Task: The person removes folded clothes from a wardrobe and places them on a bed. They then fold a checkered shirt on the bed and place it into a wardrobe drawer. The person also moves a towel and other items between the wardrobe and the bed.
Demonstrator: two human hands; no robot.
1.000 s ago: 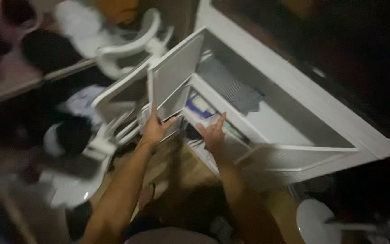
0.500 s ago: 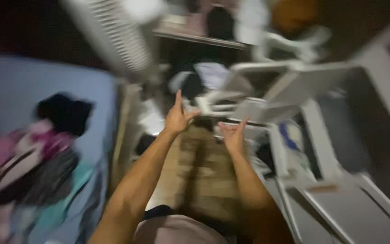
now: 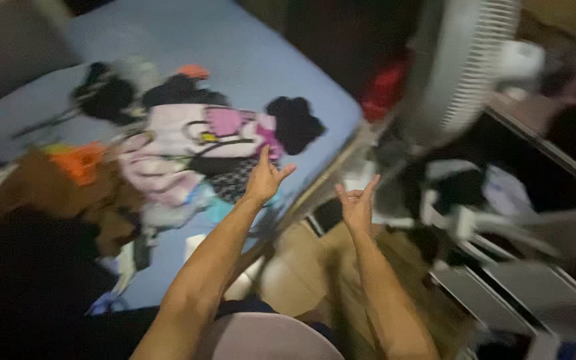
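Both my arms reach forward over the edge of a bed. My left hand (image 3: 266,177) is held up with fingers apart, holding nothing, just over a pile of clothes (image 3: 195,143) in pink, black and white on the blue sheet (image 3: 255,60). My right hand (image 3: 357,203) is also raised with fingers spread and nothing in it, above the gap between the bed and the brown floor (image 3: 315,267). The picture is blurred by motion.
A white standing fan (image 3: 461,67) rises at the upper right. White plastic chairs and frames (image 3: 488,227) with dark clothes crowd the right side. Orange and brown items (image 3: 68,173) lie at the bed's left. A dark mass (image 3: 28,280) fills the lower left.
The view has swung left from the white drawer unit to the bed. My hands left the white panels and now hang in the air with nothing in them.
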